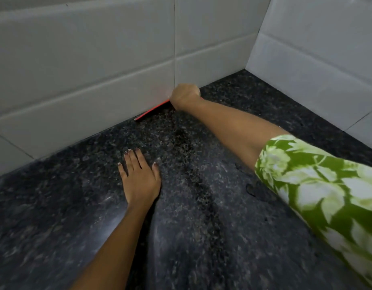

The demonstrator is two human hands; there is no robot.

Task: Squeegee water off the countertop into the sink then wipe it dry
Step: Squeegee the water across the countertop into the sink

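The right hand [185, 96] is reaching far across the dark speckled counter [233, 237] to its back edge, fist curled tight around the red squeegee [152, 111]. Only a thin red strip of the tool is showing — it is sticking out to the left of the fist, lying along the seam where the counter is meeting the tiled wall [86, 70], with its far tip touching or just above the stone; which one cannot be told. The handle is hiding inside the fist.

The left hand [139, 176] is lying flat on the counter nearer the camera, palm down, fingers spread and holding nothing. It is sitting well apart from the right hand, to the left of a darker wet streak [193, 168] that is running from the squeegee back toward the viewer. A few small puddles [251, 188] are sitting just beside the right forearm, near the green floral sleeve [319, 185].

A second tiled wall is closing the corner on the right. The sink is not showing in this view — only counter and tile.
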